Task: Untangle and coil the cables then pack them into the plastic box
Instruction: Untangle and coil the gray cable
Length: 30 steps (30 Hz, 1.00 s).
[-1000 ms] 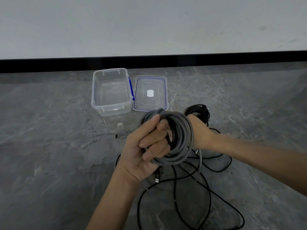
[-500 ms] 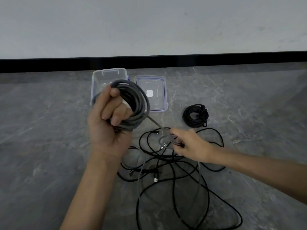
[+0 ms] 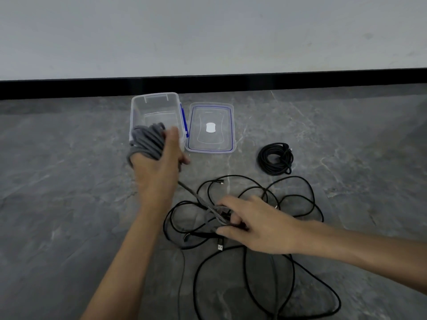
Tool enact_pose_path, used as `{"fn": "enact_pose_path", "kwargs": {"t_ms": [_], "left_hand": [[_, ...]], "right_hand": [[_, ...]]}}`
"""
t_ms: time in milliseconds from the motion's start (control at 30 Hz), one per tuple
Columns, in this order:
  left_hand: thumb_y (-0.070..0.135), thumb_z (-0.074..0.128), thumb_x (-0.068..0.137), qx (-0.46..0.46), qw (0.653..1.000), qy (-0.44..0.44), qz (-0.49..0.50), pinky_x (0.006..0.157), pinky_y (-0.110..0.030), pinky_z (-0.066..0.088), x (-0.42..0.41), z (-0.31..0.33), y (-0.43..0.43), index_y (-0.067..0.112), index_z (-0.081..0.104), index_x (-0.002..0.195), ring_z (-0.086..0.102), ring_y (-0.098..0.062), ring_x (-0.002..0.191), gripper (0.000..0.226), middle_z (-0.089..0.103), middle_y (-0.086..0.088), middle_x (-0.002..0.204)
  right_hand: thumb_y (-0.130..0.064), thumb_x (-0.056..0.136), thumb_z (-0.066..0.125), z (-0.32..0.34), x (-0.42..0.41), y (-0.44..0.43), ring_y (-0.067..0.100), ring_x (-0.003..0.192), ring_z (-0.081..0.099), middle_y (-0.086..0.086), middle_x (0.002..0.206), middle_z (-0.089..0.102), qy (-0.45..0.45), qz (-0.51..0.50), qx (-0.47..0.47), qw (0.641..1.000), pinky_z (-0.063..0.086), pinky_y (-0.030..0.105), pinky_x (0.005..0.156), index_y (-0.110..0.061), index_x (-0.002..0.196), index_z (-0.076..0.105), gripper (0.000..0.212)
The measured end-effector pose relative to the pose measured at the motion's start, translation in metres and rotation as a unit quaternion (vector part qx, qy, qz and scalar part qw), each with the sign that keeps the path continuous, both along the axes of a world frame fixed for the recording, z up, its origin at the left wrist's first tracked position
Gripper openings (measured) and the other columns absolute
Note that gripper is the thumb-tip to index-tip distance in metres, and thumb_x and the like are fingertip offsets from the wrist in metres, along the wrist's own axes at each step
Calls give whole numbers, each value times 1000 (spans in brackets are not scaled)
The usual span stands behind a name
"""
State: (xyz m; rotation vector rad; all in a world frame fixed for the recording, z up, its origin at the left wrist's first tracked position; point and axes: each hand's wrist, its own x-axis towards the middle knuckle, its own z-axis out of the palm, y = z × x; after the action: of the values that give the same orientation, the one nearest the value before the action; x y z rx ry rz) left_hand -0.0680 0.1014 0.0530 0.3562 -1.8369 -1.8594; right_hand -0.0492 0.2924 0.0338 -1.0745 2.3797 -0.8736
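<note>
At six o'clock the black cable tangle [image 3: 249,280] sprawls; the right hand [image 3: 256,227] pinches strands at its middle. Toward eleven, the left hand [image 3: 159,167] grips the grey coil [image 3: 147,142] at the plastic box [image 3: 154,103] near wall, lid [image 3: 210,144] at its three o'clock

Clear plastic box [image 3: 154,105], open and upright, upper centre-left of frame; its clear blue-edged lid [image 3: 232,125] lies flat just beside it on the right, white patch in the middle. Gray cable [image 3: 147,142], braided, mostly wound into a thick coil held in the left hand [image 3: 159,167] at the box's near edge, with a loose tail running down-right to frame centre, where the right hand [image 3: 256,227] pinches it. Loose black cables [image 3: 201,234] sprawl in overlapping loops on the floor [image 3: 69,204] from centre to lower right, a USB plug showing; one black coil [image 3: 275,159], already wound, lies apart at right of centre.
</note>
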Motion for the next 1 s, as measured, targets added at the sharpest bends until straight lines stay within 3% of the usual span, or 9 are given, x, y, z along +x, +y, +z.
{"fn": "enact_pose_path", "kwargs": {"t_ms": [100, 167, 233, 400, 567, 667, 767, 933, 1000], "left_hand": [[32, 66, 88, -143, 988, -33, -45, 51, -15, 47, 2, -9, 7, 13, 62, 84, 58, -4, 48, 20, 61, -2, 61], [41, 66, 83, -195, 975, -61, -88, 57, -25, 53, 3, -18, 9, 24, 60, 80, 61, -11, 53, 18, 61, 2, 61], [47, 65, 82, -240, 959, -81, -129, 68, -35, 55, 3, -26, 8, 34, 56, 73, 63, -18, 61, 18, 61, 5, 63], [39, 48, 97, -224, 939, -100, -240, 60, -14, 43, 13, -19, 16, 4, 57, 60, 56, -3, 46, 51, 60, -7, 50], [33, 50, 99, -125, 931, -130, -318, 52, -21, 45, 22, -10, 21, 4, 55, 59, 54, -12, 47, 49, 60, -7, 51], [15, 77, 81, -111, 926, -134, -335, 51, -17, 43, 20, -12, 21, 5, 55, 71, 53, -12, 46, 26, 58, 1, 51], [13, 78, 80, -98, 933, -133, -318, 49, -16, 42, 20, -14, 22, 0, 55, 76, 50, -13, 44, 27, 55, 1, 49], [14, 74, 84, -94, 949, -152, -260, 47, -16, 41, 21, -18, 23, 1, 56, 68, 48, -13, 40, 27, 55, -8, 47], [12, 72, 85, -81, 956, -153, -238, 46, -17, 40, 20, -19, 23, 3, 55, 64, 47, -14, 39, 28, 55, -11, 48]], "right_hand": [[-38, 97, 52, 19, -9, -5, 5, 50, 50, -9, 54, 52, 87, 3, -1, 996, 36, 20, 48, -12, 106, 56, 28], [-40, 99, 41, 32, -21, -4, 8, 52, 48, -8, 60, 56, 137, -1, -3, 991, 40, 27, 52, -10, 96, 58, 35], [-39, 100, 39, 43, -31, 0, 10, 48, 46, -12, 53, 46, 160, 2, -16, 987, 34, 20, 47, -10, 84, 57, 37], [-48, 95, 43, 62, -56, 5, 13, 51, 47, -3, 52, 47, 164, -36, -50, 985, 33, 18, 48, -3, 75, 60, 52], [-41, 95, 46, 64, -70, 8, 8, 45, 32, 2, 51, 33, 75, -77, -44, 993, 28, 17, 47, 3, 63, 47, 55], [-44, 94, 48, 59, -75, 10, 5, 46, 40, 5, 54, 46, 15, -99, -42, 994, 35, 15, 48, -2, 68, 57, 49], [-51, 86, 50, 56, -77, 12, 1, 52, 48, -6, 62, 58, -57, -107, -46, 991, 42, 18, 55, -20, 82, 66, 35], [-34, 89, 61, 52, -82, 23, 40, 72, 56, 25, 83, 64, -98, -93, -57, 989, 47, 47, 69, -14, 107, 63, 27], [-25, 89, 65, 49, -84, 26, 40, 79, 58, 26, 93, 66, -84, -99, -54, 990, 50, 42, 74, -16, 113, 60, 25]]}}
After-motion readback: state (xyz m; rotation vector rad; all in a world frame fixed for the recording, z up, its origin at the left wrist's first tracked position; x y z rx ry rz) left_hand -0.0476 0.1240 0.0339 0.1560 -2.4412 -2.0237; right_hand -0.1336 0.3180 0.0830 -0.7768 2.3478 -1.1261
